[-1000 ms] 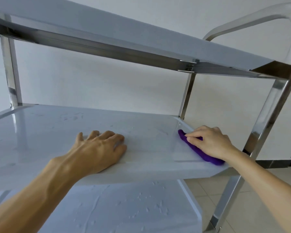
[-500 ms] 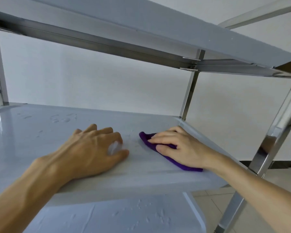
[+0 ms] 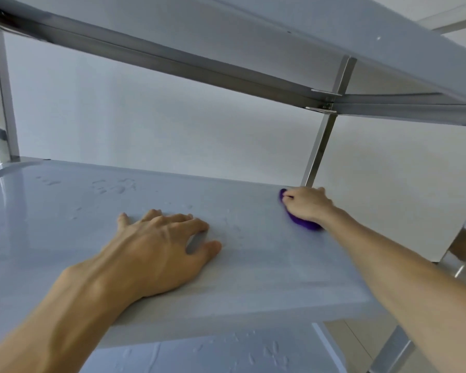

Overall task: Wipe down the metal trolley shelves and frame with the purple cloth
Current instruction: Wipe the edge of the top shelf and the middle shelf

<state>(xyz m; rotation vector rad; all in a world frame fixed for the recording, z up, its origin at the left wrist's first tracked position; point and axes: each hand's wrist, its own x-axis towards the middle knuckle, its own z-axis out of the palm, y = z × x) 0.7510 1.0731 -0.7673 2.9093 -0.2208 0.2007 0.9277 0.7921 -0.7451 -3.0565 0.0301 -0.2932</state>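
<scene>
Right hand [image 3: 308, 204] fingers grip purple cloth [image 3: 303, 223] beside rear post [image 3: 318, 149] — left hand [image 3: 156, 251] flat, fingers spread, on middle shelf [image 3: 65, 211].

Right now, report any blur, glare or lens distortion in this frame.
Head view: wide-angle bending curves the top shelf rail and the upright post; motion blur softens the purple cloth under the right hand; a bright reflection streaks the middle shelf at its left edge; the left hand is fairly sharp; lighting is soft and even.

The middle shelf [image 3: 65, 238] — pale, glossy metal, beaded with droplets — carries the left hand [image 3: 159, 243] flat and the purple cloth [image 3: 303, 223] under the right hand [image 3: 307, 204].
</scene>
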